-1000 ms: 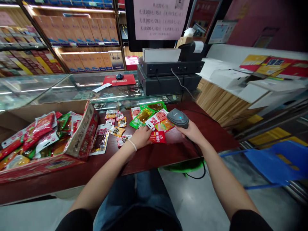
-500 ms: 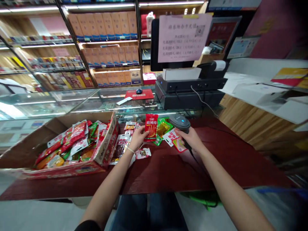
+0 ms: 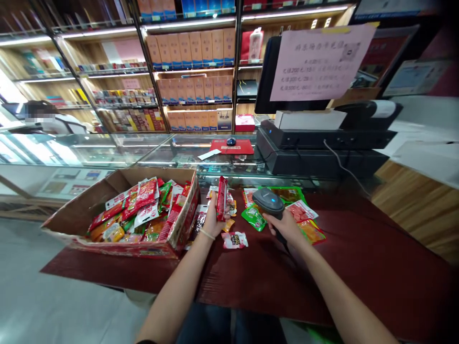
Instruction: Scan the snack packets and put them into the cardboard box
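Note:
My left hand [image 3: 212, 219] grips a red snack packet [image 3: 222, 197], turned nearly edge-on above the dark red tabletop. A black barcode scanner [image 3: 269, 201] with a blue light is in the grasp of my right hand [image 3: 284, 224], its head tilted toward the packet but apart from it. Under and around the scanner lie a green packet [image 3: 254, 217], a white and pink packet [image 3: 301, 210] and an orange packet [image 3: 311, 231]. A small white and pink packet [image 3: 234, 240] rests just right of my left wrist. More packets sit partly hidden behind my left hand.
To the left stands an open cardboard box [image 3: 125, 249] full of snack packets. Behind the tabletop are a glass counter with a mouse [image 3: 231, 142] on a red mat, and a monitor with a pink paper sign [image 3: 319, 64]. A person [image 3: 53, 119] is at far left.
My left hand has turned the red packet from facing me to nearly edge-on. The scanner's position over the packets has shifted, exposing more of them. The view has swung left.

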A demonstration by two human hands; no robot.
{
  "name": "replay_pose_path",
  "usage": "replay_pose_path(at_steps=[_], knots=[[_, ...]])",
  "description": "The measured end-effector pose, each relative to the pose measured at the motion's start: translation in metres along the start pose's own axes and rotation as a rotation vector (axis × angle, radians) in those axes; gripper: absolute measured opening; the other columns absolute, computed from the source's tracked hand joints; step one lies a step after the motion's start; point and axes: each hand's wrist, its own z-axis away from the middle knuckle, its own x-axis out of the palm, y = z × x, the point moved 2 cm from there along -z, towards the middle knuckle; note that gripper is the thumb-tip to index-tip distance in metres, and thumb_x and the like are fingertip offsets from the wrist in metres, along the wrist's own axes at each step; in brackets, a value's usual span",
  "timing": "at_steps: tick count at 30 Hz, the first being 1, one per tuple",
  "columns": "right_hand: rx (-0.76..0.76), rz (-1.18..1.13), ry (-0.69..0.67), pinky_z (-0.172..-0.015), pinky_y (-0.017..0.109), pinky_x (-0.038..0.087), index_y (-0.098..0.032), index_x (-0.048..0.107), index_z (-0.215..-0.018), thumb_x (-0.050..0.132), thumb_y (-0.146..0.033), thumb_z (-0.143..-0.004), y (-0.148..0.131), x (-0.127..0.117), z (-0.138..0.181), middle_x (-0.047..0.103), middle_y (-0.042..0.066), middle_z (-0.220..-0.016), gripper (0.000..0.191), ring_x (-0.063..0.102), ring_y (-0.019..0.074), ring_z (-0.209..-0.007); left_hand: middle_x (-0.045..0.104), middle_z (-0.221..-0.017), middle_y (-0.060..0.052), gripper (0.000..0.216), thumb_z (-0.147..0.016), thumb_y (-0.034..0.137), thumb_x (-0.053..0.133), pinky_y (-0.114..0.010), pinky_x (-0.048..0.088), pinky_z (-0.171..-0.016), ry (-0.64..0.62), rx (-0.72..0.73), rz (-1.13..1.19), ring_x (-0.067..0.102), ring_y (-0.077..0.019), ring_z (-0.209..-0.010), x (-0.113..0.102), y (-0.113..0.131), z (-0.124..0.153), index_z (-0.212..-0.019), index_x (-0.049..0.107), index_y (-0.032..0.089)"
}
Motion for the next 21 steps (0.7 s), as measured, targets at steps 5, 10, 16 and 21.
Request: replay_pose_path(at_steps=[5, 10, 16, 21], knots=[[0.014, -0.003, 0.009, -0.040, 0.026, 0.035, -0.023, 0.049, -0.068, 0.069, -0.054, -0.080, 0.002, -0.007, 0.004, 0.050, -0.004, -0.048, 0.038, 0.046, 0.0117, -0.038, 0.069, -0.103, -0.014, 0.039, -0.083, 0.041, 0.063, -0.030, 0.056, -0.066, -0.083, -0.068, -0.005, 0.067, -0.0184, -0.080, 0.000, 0.003, 0.000, -0.109, 0.064, 0.012], [0.031, 0.081, 0.011, -0.040, 0.028, 0.037, -0.025, 0.051, -0.078, 0.070, -0.052, -0.079, 0.002, -0.013, 0.007, 0.051, -0.005, -0.048, 0.033, 0.046, 0.0142, -0.038, 0.071, -0.105, -0.009, 0.040, -0.078, 0.043, 0.069, -0.038, 0.055, -0.087, 0.128, 0.192, -0.136, 0.068, -0.0222, -0.097, -0.010, -0.008, -0.012, -0.108, 0.062, 0.018], [-0.024, 0.198, -0.009, -0.055, 0.032, 0.051, -0.023, 0.058, -0.111, 0.073, -0.040, -0.075, -0.006, -0.008, 0.009, 0.072, 0.006, -0.089, 0.042, 0.065, 0.0210, -0.063, 0.071, -0.097, -0.002, 0.045, -0.067, 0.035, 0.082, -0.033, 0.053, -0.089, 0.223, 0.381, -0.201, 0.069, -0.0165, -0.090, -0.016, -0.013, -0.015, -0.103, 0.058, 0.021], [-0.105, 0.242, -0.062, -0.085, 0.039, 0.052, -0.023, 0.058, -0.121, 0.072, -0.034, -0.077, -0.008, -0.003, 0.010, 0.070, 0.007, -0.113, 0.048, 0.066, 0.0261, -0.099, 0.071, -0.087, -0.001, 0.048, -0.060, 0.028, 0.086, -0.037, 0.051, -0.093, 0.270, 0.344, -0.149, 0.070, -0.0160, -0.087, -0.016, -0.018, -0.015, -0.096, 0.056, 0.018]])
